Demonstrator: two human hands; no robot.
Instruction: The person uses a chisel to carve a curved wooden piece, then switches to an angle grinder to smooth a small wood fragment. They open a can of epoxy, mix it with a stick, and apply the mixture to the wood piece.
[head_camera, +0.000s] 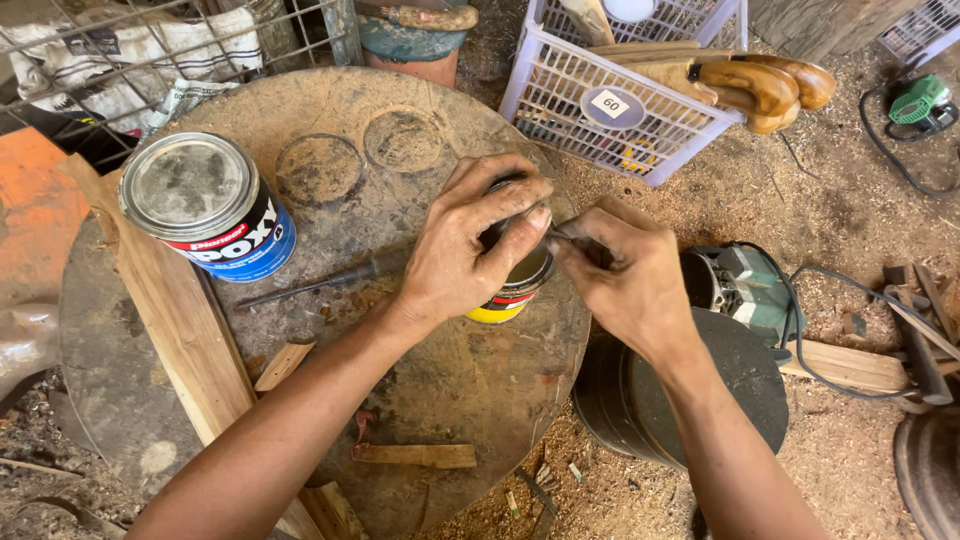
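two hands work at a small yellow tin (510, 290) near the right edge of the round wooden tabletop (450, 390). left hand (470, 245) clamps over the tin's top; right hand (625, 280) pinches a thin metal tool (562, 234) against its rim. a large blue can (208, 205) stands upright near the left edge, well apart.

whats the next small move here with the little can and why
Probably lever the thin tool upward against the rim. The left hand clamps over the small yellow can on the round table, and the right hand holds the tool's tip at its top edge. Whether the lid has lifted is hidden.
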